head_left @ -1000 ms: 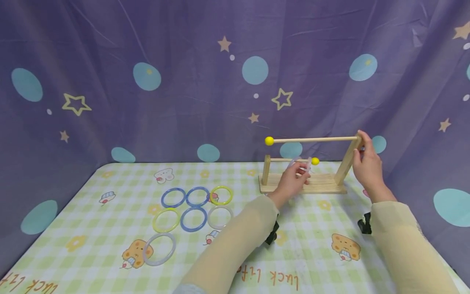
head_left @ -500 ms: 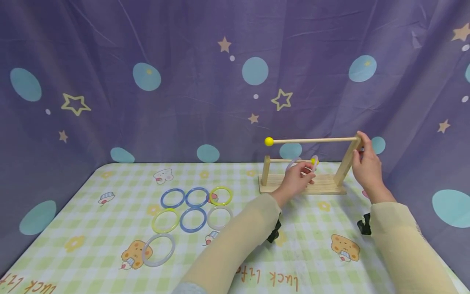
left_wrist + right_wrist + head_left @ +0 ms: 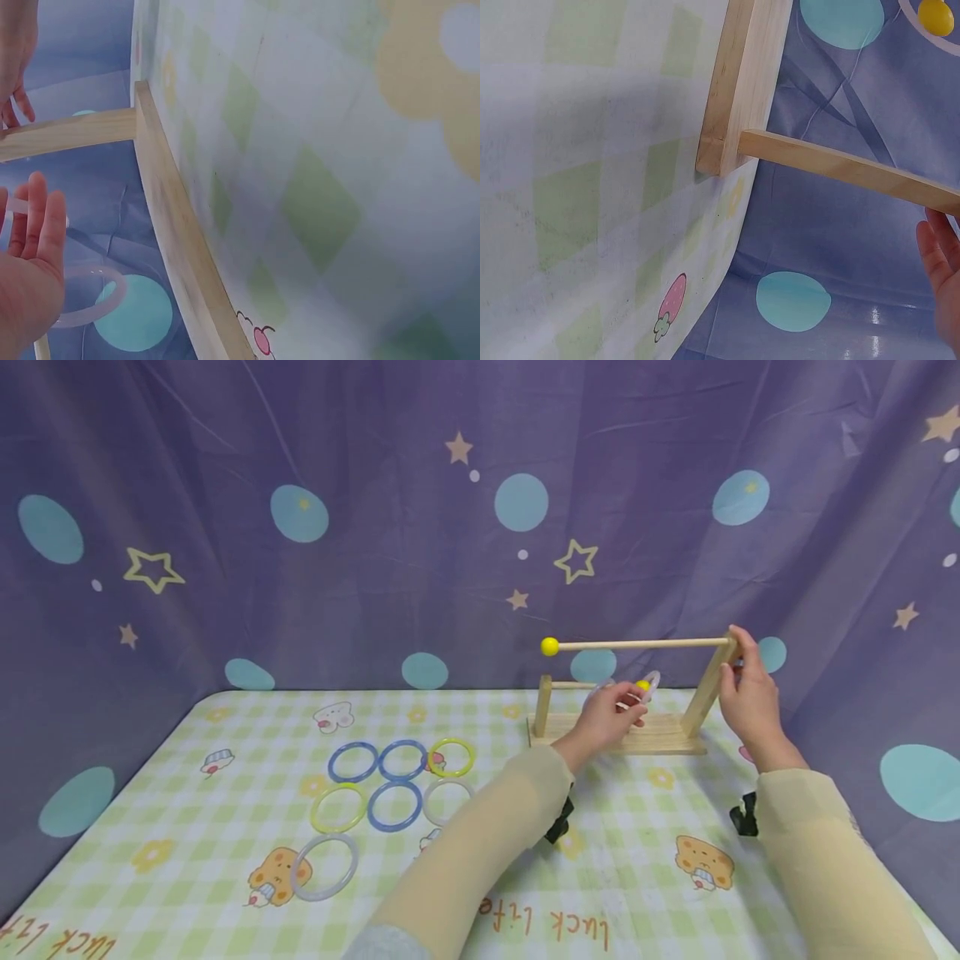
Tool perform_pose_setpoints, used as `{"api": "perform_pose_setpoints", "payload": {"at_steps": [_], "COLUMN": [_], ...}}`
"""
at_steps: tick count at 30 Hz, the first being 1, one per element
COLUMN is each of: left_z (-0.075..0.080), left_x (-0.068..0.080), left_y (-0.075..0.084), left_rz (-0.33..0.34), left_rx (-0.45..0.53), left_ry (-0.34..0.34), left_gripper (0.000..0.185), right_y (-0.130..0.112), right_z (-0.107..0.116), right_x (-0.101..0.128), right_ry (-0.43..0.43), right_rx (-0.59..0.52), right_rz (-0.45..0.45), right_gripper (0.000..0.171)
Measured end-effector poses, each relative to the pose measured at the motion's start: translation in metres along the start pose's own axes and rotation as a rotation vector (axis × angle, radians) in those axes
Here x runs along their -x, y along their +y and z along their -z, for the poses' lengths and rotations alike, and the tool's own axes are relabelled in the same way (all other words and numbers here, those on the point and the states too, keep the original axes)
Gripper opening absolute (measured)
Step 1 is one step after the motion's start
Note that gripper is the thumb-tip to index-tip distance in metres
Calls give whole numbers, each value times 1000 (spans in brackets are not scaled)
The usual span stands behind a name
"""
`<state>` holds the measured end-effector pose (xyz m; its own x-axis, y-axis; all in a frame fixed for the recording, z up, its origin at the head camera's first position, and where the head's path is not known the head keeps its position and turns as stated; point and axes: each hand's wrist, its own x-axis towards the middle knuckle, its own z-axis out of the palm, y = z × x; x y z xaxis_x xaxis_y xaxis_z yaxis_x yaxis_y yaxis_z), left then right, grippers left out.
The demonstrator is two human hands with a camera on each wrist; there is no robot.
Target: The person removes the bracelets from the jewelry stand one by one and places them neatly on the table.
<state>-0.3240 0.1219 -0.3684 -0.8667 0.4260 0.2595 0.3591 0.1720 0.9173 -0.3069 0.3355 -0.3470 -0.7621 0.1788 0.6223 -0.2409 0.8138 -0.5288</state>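
The tabletop [image 3: 645, 810], under a green-checked cartoon cloth, carries a wooden stand [image 3: 617, 742] at its far right. Seven flat rings lie left of centre: three blue [image 3: 353, 762], two yellow [image 3: 452, 757], two clear [image 3: 326, 867].

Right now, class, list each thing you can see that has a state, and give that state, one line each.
Left hand: pinches the clear plastic ring.
Clear plastic ring: held upright at the lower rod's yellow ball tip.
Right hand: grips the tall post of the wooden stand.
Upper wooden rod: bare.
Seven plastic rings: lying flat on the checked tablecloth.
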Motion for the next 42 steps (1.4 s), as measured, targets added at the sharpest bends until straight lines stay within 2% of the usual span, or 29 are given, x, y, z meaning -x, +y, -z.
{"api": "perform_pose_setpoints", "payload": {"at_steps": [4,10,18,24,37,42], "left_z": [1,1,8,19,55,73], "left_x": [-2,-3,8,21,61,78], "left_y": [0,4,8,9,4,4], "left_rz": [-4,-14,-43,-92,-69,-110], "left_rx": [-22,-1,-11,-2,26,15], "left_ry": [-26,-84,-147,-182,-198,-197], "left_gripper": [13,18,20,22,21,17], "right_y": [-2,-3,-1,-2,1,2], "right_z": [-1,0,0,-1,1,1], "right_x": [-1,-4,-4,-3,-1,-1], "right_ry": [-2,-6,-7,-15,-29,-37], "right_rx": [-4,-11,-8,-12,2,4], "right_rz": [1,2,14,4,-27,-34], "right_gripper": [54,54,54,55,55,55]}}
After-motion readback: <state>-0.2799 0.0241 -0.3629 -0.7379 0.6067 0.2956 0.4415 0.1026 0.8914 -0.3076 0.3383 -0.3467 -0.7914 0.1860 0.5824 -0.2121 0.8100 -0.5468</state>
